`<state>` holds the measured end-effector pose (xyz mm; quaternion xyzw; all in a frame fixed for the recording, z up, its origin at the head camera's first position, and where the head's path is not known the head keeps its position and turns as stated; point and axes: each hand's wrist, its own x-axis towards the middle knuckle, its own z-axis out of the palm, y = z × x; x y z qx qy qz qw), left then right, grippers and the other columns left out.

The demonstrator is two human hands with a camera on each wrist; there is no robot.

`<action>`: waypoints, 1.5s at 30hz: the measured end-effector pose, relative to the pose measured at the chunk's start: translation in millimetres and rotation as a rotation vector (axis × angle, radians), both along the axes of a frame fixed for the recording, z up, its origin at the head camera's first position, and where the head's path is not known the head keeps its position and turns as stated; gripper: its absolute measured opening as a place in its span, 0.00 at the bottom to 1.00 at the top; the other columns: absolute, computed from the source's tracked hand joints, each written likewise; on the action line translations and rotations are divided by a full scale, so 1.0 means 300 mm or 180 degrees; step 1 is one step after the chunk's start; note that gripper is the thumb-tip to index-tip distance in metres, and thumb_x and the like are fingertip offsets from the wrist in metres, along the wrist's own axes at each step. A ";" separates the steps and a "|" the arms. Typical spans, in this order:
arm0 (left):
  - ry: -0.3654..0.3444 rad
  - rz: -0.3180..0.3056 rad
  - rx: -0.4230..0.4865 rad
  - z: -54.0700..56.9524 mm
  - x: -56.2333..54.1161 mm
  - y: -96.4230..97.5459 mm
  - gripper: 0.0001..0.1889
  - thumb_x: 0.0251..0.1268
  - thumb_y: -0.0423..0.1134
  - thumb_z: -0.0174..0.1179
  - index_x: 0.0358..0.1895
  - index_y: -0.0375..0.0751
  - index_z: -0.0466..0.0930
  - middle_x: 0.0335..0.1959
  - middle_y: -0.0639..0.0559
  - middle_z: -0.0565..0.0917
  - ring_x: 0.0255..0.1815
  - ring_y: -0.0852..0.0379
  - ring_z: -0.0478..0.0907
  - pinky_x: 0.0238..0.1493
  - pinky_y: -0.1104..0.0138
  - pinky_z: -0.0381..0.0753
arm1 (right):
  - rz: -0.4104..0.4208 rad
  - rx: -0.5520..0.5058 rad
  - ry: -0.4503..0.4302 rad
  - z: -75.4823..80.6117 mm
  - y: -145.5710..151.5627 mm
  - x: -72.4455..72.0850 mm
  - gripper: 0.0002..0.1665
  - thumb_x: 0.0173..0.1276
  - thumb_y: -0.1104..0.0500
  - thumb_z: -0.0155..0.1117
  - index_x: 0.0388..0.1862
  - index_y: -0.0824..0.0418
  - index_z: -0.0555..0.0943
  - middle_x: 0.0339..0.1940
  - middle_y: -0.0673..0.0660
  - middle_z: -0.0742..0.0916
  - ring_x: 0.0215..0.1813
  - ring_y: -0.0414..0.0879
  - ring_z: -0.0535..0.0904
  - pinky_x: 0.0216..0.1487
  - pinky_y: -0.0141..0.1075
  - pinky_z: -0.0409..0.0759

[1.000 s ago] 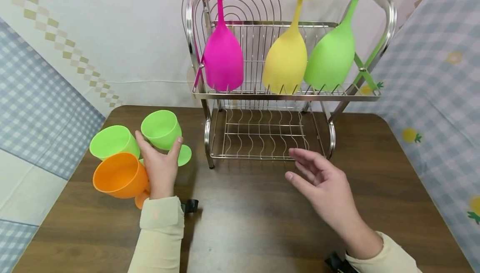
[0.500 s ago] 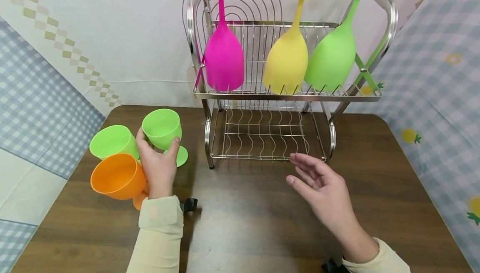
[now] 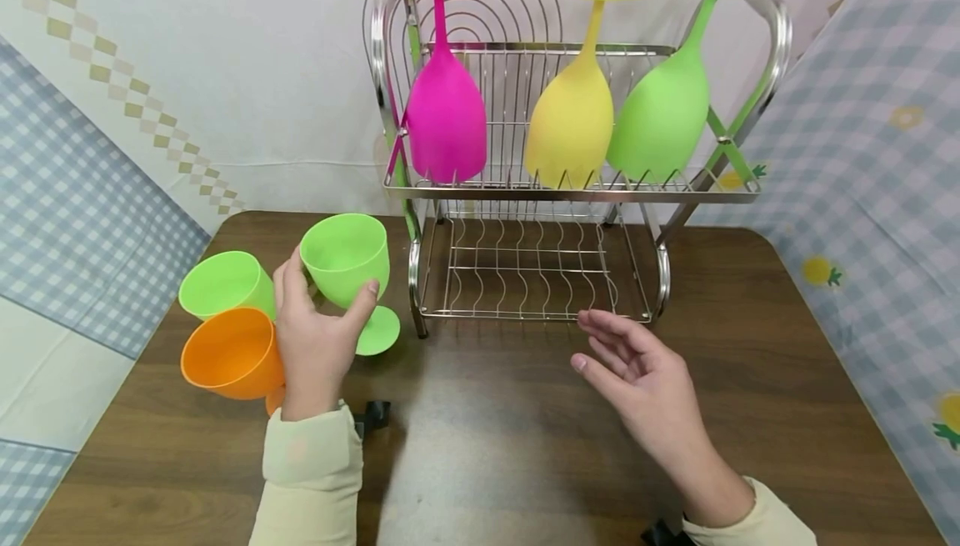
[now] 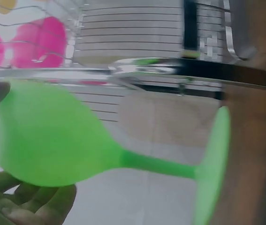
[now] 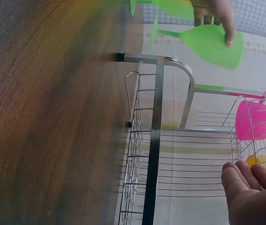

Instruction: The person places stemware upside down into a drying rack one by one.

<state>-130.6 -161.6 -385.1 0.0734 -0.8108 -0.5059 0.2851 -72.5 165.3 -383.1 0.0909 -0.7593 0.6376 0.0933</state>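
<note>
My left hand (image 3: pixel 318 354) grips a green plastic goblet (image 3: pixel 348 258) round its bowl, thumb on the near right side and fingers on the left. The goblet is mouth-up, slightly tilted, its round foot (image 3: pixel 377 331) low at the right. The left wrist view shows the goblet's bowl (image 4: pixel 53 136) between thumb and fingertips. In the right wrist view, its foot appears apart from the tabletop. Just left of that hand stand an orange goblet (image 3: pixel 228 354) and another green goblet (image 3: pixel 225 283), partly hidden. My right hand (image 3: pixel 648 388) holds nothing, fingers loosely bent, before the rack.
A two-tier metal dish rack (image 3: pixel 555 194) stands at the back of the wooden table (image 3: pixel 510 446). Upside down on its upper tier are magenta (image 3: pixel 447 121), yellow (image 3: pixel 572 121) and green (image 3: pixel 667 104) goblets. The lower tier has wavy wires (image 3: pixel 525 268). Cloth hangs behind and at both sides.
My left hand has taken hold of the green goblet and moved it right, towards the rack. The orange goblet has shifted slightly left. My right hand has lowered slightly.
</note>
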 end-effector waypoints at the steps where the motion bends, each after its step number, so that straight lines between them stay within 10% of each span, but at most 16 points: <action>1: -0.0033 -0.0047 0.0009 0.013 0.010 0.000 0.43 0.52 0.42 0.76 0.73 0.46 0.66 0.61 0.50 0.71 0.60 0.55 0.72 0.65 0.60 0.74 | -0.0005 0.0010 -0.0005 -0.001 0.000 0.001 0.28 0.60 0.76 0.71 0.60 0.72 0.77 0.58 0.58 0.85 0.61 0.43 0.81 0.60 0.35 0.79; 13: -0.0075 -0.0972 0.1287 0.085 0.070 0.041 0.38 0.56 0.27 0.70 0.70 0.41 0.62 0.61 0.46 0.76 0.58 0.50 0.77 0.57 0.70 0.81 | 0.0035 -0.0066 -0.0129 -0.040 -0.018 0.011 0.28 0.59 0.77 0.71 0.60 0.74 0.77 0.59 0.69 0.82 0.61 0.41 0.81 0.61 0.35 0.79; 25: 0.0144 -0.1337 0.1637 0.057 0.056 0.107 0.43 0.55 0.22 0.69 0.73 0.44 0.58 0.63 0.46 0.74 0.59 0.47 0.75 0.61 0.65 0.80 | 0.0201 -0.0159 -0.0281 -0.089 -0.055 0.036 0.28 0.59 0.75 0.72 0.59 0.74 0.77 0.59 0.67 0.83 0.61 0.43 0.82 0.61 0.35 0.79; 36: 0.0106 -0.1465 0.2241 0.022 0.061 0.198 0.42 0.53 0.23 0.68 0.71 0.44 0.58 0.64 0.45 0.72 0.60 0.46 0.72 0.58 0.65 0.81 | 0.0297 -0.0812 -0.0637 -0.109 -0.114 0.032 0.26 0.64 0.73 0.68 0.61 0.76 0.75 0.58 0.69 0.83 0.59 0.48 0.83 0.59 0.38 0.82; 45: 0.0131 -0.1848 0.2986 0.004 0.078 0.303 0.41 0.51 0.17 0.61 0.69 0.38 0.56 0.62 0.42 0.70 0.59 0.48 0.73 0.60 0.63 0.80 | 0.0726 -0.2308 -0.1304 -0.123 -0.173 0.018 0.33 0.76 0.68 0.54 0.74 0.80 0.56 0.73 0.74 0.69 0.73 0.58 0.69 0.69 0.41 0.72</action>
